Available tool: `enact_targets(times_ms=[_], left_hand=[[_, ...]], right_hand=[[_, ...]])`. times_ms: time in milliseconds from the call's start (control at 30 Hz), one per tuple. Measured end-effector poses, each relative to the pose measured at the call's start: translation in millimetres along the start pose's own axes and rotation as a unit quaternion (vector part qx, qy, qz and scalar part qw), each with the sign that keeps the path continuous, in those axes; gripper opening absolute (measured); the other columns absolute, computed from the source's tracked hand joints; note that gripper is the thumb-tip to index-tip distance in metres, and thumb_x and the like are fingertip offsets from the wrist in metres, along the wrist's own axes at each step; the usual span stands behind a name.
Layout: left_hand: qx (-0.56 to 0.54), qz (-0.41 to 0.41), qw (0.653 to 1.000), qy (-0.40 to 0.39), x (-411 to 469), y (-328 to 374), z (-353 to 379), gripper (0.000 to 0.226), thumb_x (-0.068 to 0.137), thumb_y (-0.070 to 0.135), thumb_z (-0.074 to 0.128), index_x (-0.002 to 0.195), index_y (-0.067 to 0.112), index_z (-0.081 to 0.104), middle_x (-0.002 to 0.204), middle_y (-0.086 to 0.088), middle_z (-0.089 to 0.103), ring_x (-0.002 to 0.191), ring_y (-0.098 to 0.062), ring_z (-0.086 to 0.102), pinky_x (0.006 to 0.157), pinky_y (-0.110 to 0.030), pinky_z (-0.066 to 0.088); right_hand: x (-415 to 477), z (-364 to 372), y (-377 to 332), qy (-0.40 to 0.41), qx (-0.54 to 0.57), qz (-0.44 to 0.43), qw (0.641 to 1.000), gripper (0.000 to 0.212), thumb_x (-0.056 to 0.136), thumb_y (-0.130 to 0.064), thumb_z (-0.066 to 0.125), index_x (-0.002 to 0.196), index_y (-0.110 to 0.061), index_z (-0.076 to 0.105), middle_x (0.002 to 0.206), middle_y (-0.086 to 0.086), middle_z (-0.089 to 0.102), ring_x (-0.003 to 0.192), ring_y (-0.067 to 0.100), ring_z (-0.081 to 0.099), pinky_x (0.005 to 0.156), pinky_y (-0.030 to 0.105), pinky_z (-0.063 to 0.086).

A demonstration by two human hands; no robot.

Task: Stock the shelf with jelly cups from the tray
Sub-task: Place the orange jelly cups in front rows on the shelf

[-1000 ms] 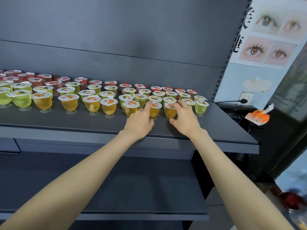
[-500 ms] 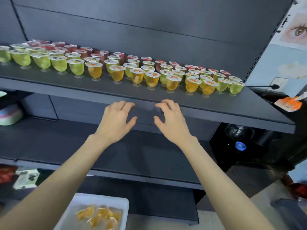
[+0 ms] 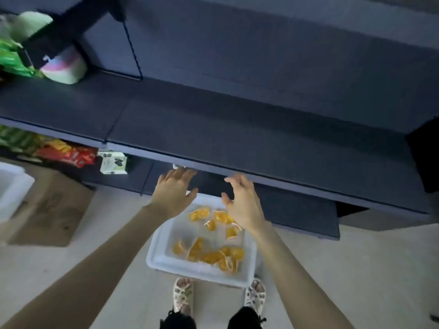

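A white tray [image 3: 156,257] stands on the floor in front of my feet, holding several orange jelly cups [image 3: 209,252] lying loose. My left hand [image 3: 173,193] hovers above the tray's far left corner, fingers spread and holding nothing. My right hand [image 3: 242,203] hangs over the tray's far right part, fingers loosely bent and empty. Both hands are in front of the edge of a dark shelf board [image 3: 237,138]. The stocked upper shelf is out of view.
A lower dark shelf [image 3: 297,210] sits behind the tray. Snack bags [image 3: 66,154] and a small white carton [image 3: 113,163] lie at the left. A flat cardboard piece [image 3: 52,210] and another white bin [image 3: 11,188] are on the floor at left. A pastel container [image 3: 64,67] stands upper left.
My view has dropped from the stocked shelf down to the floor tray. Both hands left the cups on the shelf and came down, empty, over the tray.
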State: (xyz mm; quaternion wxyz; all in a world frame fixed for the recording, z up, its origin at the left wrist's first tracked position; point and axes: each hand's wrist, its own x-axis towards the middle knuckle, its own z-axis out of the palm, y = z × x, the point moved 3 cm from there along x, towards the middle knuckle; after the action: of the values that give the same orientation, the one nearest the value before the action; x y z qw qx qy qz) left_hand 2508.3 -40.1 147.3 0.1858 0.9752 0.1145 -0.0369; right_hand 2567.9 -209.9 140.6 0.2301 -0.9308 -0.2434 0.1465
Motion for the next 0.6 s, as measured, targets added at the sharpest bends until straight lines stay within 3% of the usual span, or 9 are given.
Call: enact_targets(times_ms=[133, 267, 600], left_hand=[[0.027, -0.035, 0.991, -0.128, -5, -58, 77, 0.049, 0.095, 0.034, 0.046, 0.14, 0.018, 0.036, 0.141, -0.005, 0.041, 0.128, -0.025, 0.039, 0.106, -0.037, 0.027], [-0.001, -0.06, 0.976, -0.208, -10, -100, 161, 0.048, 0.096, 0.033, 0.044, 0.141, 0.018, 0.034, 0.143, -0.004, 0.04, 0.128, -0.023, 0.041, 0.107, -0.037, 0.028], [-0.099, -0.154, 0.937, -0.296, -37, -171, 354, 0.048, 0.092, 0.033, 0.054, 0.134, 0.014, 0.042, 0.135, -0.007, 0.046, 0.121, -0.027, 0.047, 0.1, -0.041, 0.039]], right_hand=[[13, 96, 25, -0.075, 0.024, 0.071, 0.994, 0.037, 0.094, -0.021, 0.054, 0.13, -0.012, 0.05, 0.137, 0.006, 0.043, 0.126, 0.025, 0.04, 0.098, 0.033, 0.04], [15, 185, 63, -0.147, 0.04, 0.137, 0.979, 0.044, 0.092, -0.023, 0.054, 0.134, -0.013, 0.045, 0.138, 0.008, 0.044, 0.129, 0.028, 0.039, 0.103, 0.037, 0.039], [5, 362, 145, -0.235, 0.084, 0.212, 0.945, 0.045, 0.088, -0.023, 0.063, 0.129, -0.007, 0.052, 0.13, 0.013, 0.051, 0.121, 0.028, 0.048, 0.103, 0.034, 0.037]])
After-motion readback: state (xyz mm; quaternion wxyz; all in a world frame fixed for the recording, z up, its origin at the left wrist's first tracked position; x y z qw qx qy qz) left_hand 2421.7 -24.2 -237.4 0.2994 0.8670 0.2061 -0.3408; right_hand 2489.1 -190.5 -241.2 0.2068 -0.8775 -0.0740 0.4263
